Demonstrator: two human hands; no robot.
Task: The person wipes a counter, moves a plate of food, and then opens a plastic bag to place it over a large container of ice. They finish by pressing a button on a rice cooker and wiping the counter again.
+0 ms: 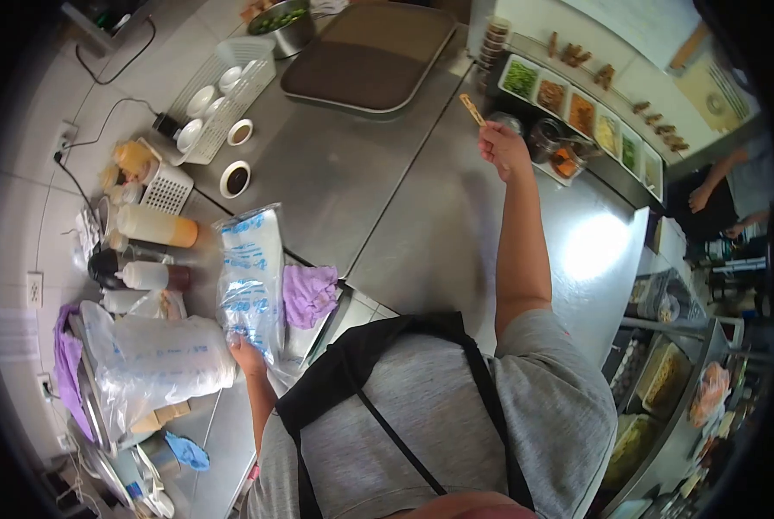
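Observation:
My right hand [505, 150] is stretched out over the steel counter with its fingers closed on a short, flat tan stick-like piece [471, 109]. Its exact kind is too small to make out. Beyond that hand stand dark jars [544, 138] and a dish of orange food [564, 162]. My left hand [248, 354] is at the lower end of a clear plastic bag with blue print [250, 277], fingers bent against it. A bulky, milky plastic bag [166, 355] lies just left of that hand. A purple cloth [310, 295] rests to the right of the printed bag.
A brown tray [370, 52] lies at the back of the counter. Two small sauce cups [235, 179] [241, 131] stand near a white basket [231, 95]. Squeeze bottles [156, 227] line the left wall. Topping trays [582, 112] run along the right; another person [737, 186] stands beyond.

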